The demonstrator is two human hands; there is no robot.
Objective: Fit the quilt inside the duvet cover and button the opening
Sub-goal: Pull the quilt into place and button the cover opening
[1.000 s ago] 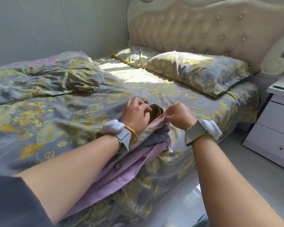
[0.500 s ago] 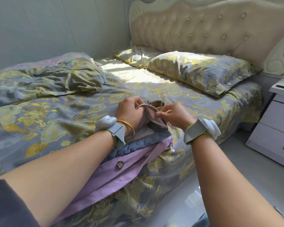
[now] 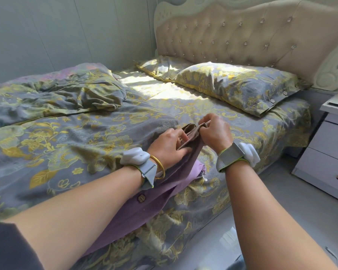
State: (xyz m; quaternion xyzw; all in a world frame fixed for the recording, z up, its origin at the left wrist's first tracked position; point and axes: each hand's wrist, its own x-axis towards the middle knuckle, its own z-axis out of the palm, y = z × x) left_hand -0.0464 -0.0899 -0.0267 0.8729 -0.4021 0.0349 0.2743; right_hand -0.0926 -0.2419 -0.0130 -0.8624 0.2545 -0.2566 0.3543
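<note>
The grey and yellow floral duvet cover [image 3: 82, 145] lies spread on the bed [image 3: 199, 201], with its opening at the near edge of the bed. The left hand [image 3: 168, 145] and the right hand [image 3: 216, 133] are close together, both with fingers curled, and they pinch the raised hem of this opening. A brown button [image 3: 141, 197] sits on the lilac flap [image 3: 144, 213] just below the left wrist.

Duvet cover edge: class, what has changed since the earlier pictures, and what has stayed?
The left hand and right hand have pulled the cover edge taut between them, hiding the grey quilt seen earlier. Both still grip it; the brown button stays unfastened.
</note>
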